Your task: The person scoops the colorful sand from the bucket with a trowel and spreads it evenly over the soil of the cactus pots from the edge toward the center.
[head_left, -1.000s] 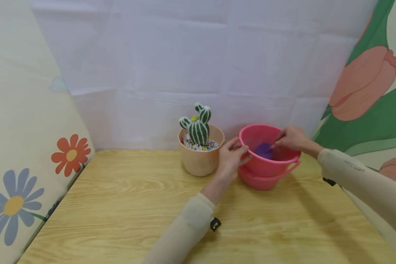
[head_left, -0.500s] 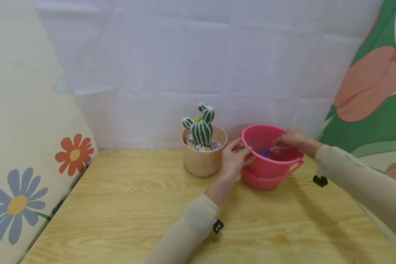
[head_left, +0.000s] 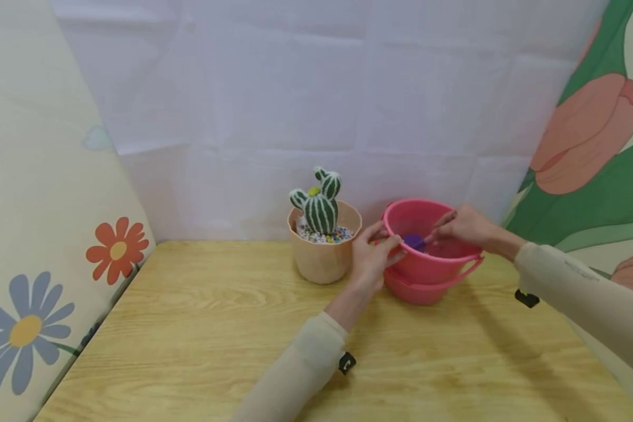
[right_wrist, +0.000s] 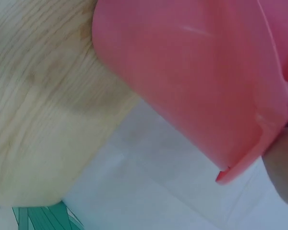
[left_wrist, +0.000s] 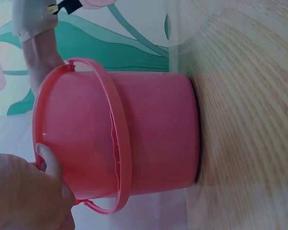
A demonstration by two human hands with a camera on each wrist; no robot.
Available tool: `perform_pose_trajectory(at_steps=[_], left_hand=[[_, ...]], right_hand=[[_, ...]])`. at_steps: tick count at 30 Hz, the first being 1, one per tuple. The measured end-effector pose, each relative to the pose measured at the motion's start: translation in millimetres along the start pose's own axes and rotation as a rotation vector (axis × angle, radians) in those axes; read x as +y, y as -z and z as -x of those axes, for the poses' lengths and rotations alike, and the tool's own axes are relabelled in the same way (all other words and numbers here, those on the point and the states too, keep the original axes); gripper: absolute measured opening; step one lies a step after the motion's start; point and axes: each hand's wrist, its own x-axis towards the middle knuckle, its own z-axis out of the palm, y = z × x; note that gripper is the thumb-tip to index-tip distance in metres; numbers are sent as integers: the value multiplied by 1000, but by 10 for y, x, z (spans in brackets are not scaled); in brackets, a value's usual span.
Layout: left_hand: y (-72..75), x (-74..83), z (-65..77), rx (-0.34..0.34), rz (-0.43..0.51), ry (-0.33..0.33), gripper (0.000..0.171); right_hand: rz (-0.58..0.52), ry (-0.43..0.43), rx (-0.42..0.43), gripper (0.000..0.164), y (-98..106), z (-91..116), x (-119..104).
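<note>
A pink bucket [head_left: 427,261] with its handle folded down stands on the wooden table [head_left: 200,328], close to the back wall. My left hand [head_left: 373,253] grips its near-left rim, thumb inside, as the left wrist view shows [left_wrist: 26,191] against the bucket's wall [left_wrist: 149,134]. My right hand [head_left: 461,225] reaches in over the far rim and pinches a small purple scoop [head_left: 414,241], whose head sits near the left inner wall. The right wrist view is filled by the bucket's outer wall [right_wrist: 192,72]; the scoop is hidden there.
A beige pot [head_left: 323,258] with a green striped cactus [head_left: 319,205] and coloured pebbles stands just left of the bucket, almost touching my left hand. Flower-printed panels [head_left: 58,234] close in the left and right sides, with a white sheet behind.
The purple scoop has shifted left inside the bucket, toward my left hand, and my right hand has followed it. The left hand keeps its grip on the rim.
</note>
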Motion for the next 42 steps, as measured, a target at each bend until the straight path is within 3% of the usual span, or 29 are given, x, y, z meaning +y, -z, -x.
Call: perform_pose_trajectory(at_steps=[6,14,20,26,32,37,42], left_hand=[[6,-16,4,-6,24,3,56],[14,2,-7,3,28,11,56],[25,5,-1,-3,28,24,56],[28,-4,-14,-12,33,13,56],[30,-22,-16,-3,31,20,56],[29,-24,-14,3,29,22,55],[15,2,-11,5,28,22,55]], right_hand=[[104,32,-24,43,43,179,-45],[146,116,-101,26,228,406,-92],[135,122,-119,25,374,514,-27],[-14,88,-83,42,367,512,108],[-189,108,-67,51,304,475,260],[-432,95,-70,47,297,469,321],[-573,86,-58,40,299,482,312]])
